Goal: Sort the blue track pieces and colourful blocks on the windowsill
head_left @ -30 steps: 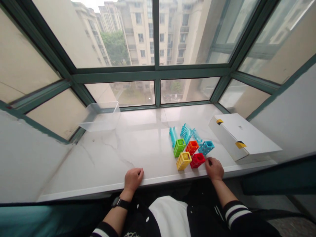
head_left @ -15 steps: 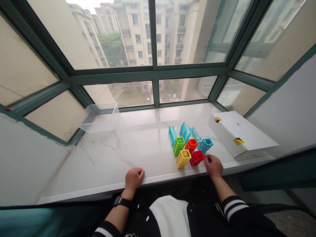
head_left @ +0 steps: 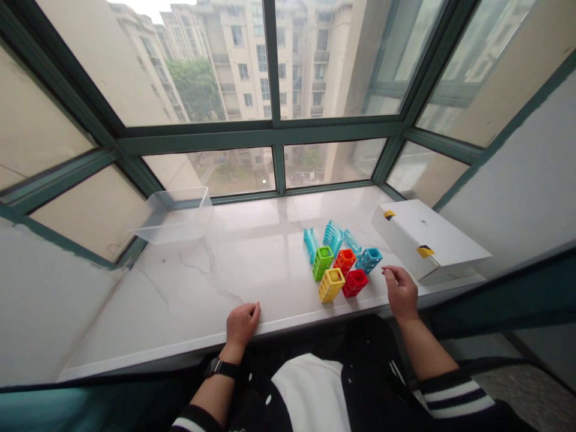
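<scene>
Right grip [head_left: 399, 291] loosely open, empty, just beside red lattice block [head_left: 355, 282]. Left grip [head_left: 243, 321] curled closed, empty, on marble windowsill [head_left: 202, 282] edge. White box [head_left: 423, 237], yellow tabs [head_left: 425, 251], nearby.

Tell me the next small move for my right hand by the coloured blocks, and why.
Probably ease the right hand a little forward and left, then pinch the blue block. The hand hangs empty just right of that block, which looks the nearest piece to it, with its right end free. The left hand rests curled on the sill edge, farther off.
</scene>
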Tool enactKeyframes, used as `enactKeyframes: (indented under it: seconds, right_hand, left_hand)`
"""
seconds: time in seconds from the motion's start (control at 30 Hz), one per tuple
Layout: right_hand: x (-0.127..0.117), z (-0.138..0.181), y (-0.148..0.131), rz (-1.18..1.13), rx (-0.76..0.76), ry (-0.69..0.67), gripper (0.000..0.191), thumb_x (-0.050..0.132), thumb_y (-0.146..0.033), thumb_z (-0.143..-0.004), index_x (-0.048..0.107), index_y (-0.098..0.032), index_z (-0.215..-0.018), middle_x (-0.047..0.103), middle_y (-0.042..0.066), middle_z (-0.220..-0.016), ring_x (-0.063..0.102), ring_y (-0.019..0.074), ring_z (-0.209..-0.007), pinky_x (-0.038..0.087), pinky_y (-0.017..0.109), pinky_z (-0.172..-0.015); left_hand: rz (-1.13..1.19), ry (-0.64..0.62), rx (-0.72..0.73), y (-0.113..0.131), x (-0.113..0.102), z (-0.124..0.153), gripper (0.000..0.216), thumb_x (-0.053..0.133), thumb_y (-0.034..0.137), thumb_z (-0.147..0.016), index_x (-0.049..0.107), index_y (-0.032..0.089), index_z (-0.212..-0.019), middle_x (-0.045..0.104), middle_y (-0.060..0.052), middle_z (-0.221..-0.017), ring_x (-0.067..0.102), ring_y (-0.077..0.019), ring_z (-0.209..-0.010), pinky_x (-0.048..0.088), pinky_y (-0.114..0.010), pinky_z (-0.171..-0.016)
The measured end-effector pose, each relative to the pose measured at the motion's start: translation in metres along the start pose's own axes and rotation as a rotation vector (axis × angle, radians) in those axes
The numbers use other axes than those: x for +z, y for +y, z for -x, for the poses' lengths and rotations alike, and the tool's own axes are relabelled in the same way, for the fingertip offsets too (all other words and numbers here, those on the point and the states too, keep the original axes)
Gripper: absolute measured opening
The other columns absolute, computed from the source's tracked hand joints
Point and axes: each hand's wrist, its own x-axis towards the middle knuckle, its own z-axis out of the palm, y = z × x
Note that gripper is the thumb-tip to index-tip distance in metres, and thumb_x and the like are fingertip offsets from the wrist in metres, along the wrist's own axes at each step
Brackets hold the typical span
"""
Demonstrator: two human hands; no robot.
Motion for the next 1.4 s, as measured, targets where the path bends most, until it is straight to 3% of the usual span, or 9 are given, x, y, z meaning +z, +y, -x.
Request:
enactKeyframes:
  seconds: [0.17, 0.33, 0.47, 0.67, 0.9, 1.03, 1.13, 1.27, 1.4]
  right_hand:
    - [0.011, -0.011, -0.095, 0.025, -0.51, -0.539, 0.024, 0.066, -0.036, -0.096, 0.076, -0.029, -0.117, 0.074, 0.01, -0.118, 0.067, 0.0315, -0.114, 0.054, 0.051, -0.105]
    - [0.035, -0.014, -0.118, 0.155, -0.643, -0.794, 0.043, 0.07, -0.026, -0.092, 0.07, -0.03, -0.134, 0.07, 0.01, -0.131, 0.065, 0.0332, -0.122, 0.053, 0.055, -0.108]
    - [0.046, -0.015, -0.104, 0.258, -0.632, -0.858, 0.057, 0.072, -0.016, -0.085, 0.066, -0.029, -0.14, 0.07, 0.01, -0.134, 0.065, 0.0344, -0.122, 0.053, 0.056, -0.108]
    - [0.049, -0.015, -0.103, 0.301, -0.609, -0.949, 0.055, 0.068, -0.006, -0.083, 0.07, -0.026, -0.135, 0.071, 0.01, -0.13, 0.066, 0.0308, -0.119, 0.055, 0.051, -0.107]
    - [0.052, 0.004, -0.132, 0.035, -0.585, -1.009, 0.053, 0.068, -0.007, -0.088, 0.068, -0.029, -0.136, 0.069, 0.009, -0.132, 0.066, 0.0267, -0.121, 0.055, 0.045, -0.108]
    - [0.089, 0.038, -0.123, -0.211, -0.472, -0.995, 0.049, 0.069, -0.013, -0.092, 0.065, -0.03, -0.138, 0.067, 0.009, -0.134, 0.065, 0.0255, -0.124, 0.054, 0.045, -0.11]
    - [0.131, 0.07, -0.099, -0.426, -0.317, -0.938, 0.041, 0.07, -0.02, -0.093, 0.066, -0.028, -0.132, 0.068, 0.009, -0.129, 0.066, 0.0244, -0.122, 0.055, 0.045, -0.11]
    - [0.173, 0.1, -0.06, -0.617, -0.051, -0.844, 0.036, 0.069, -0.027, -0.091, 0.064, -0.025, -0.127, 0.065, 0.009, -0.128, 0.067, 0.0235, -0.121, 0.06, 0.042, -0.105]
    - [0.187, 0.106, -0.034, -0.482, -0.085, -0.827, 0.038, 0.063, -0.019, -0.089, 0.063, -0.025, -0.126, 0.064, 0.009, -0.125, 0.066, 0.0237, -0.121, 0.056, 0.045, -0.109]
  left_hand:
    - [0.004, 0.007, -0.01, 0.0, 0.0, 0.0, 0.05, 0.043, 0.041, -0.104, 0.061, 0.022, -0.062, 0.066, -0.005, -0.067, 0.055, -0.0188, -0.065, 0.026, -0.032, -0.065]
    - [0.007, 0.015, -0.005, 0.0, 0.001, 0.001, 0.051, 0.042, 0.041, -0.105, 0.061, 0.022, -0.062, 0.065, -0.005, -0.066, 0.054, -0.0188, -0.065, 0.026, -0.033, -0.065]
    - [0.013, 0.018, -0.006, 0.0, 0.002, 0.001, 0.051, 0.043, 0.041, -0.105, 0.06, 0.021, -0.061, 0.065, -0.006, -0.066, 0.053, -0.0185, -0.065, 0.025, -0.033, -0.065]
    - [0.002, 0.005, -0.008, 0.002, 0.001, 0.002, 0.052, 0.041, 0.042, -0.105, 0.058, 0.021, -0.061, 0.065, -0.005, -0.066, 0.054, -0.018, -0.065, 0.026, -0.033, -0.065]
    - [0.216, -0.013, -0.109, 0.005, -0.008, -0.001, 0.05, 0.04, 0.049, -0.105, 0.063, 0.022, -0.07, 0.065, -0.003, -0.071, 0.061, -0.0197, -0.072, 0.041, -0.031, -0.07]
    - [0.537, 0.067, 0.0, 0.014, -0.022, -0.004, 0.044, 0.041, 0.056, -0.105, 0.067, 0.022, -0.117, 0.072, -0.009, -0.115, 0.068, -0.0247, -0.109, 0.054, -0.038, -0.093]
    - [0.474, 0.022, 0.211, 0.025, -0.03, -0.008, 0.059, 0.058, 0.059, -0.098, 0.054, 0.022, -0.143, 0.063, -0.014, -0.141, 0.059, -0.03, -0.132, 0.047, -0.047, -0.113]
    - [0.268, -0.095, 0.29, 0.033, -0.029, -0.018, 0.054, 0.064, 0.049, -0.097, 0.053, 0.024, -0.144, 0.067, -0.013, -0.134, 0.063, -0.0306, -0.122, 0.049, -0.05, -0.108]
    - [0.154, -0.143, 0.294, 0.032, -0.024, -0.029, 0.044, 0.065, 0.041, -0.097, 0.058, 0.023, -0.137, 0.069, -0.012, -0.127, 0.064, -0.0303, -0.116, 0.05, -0.049, -0.104]
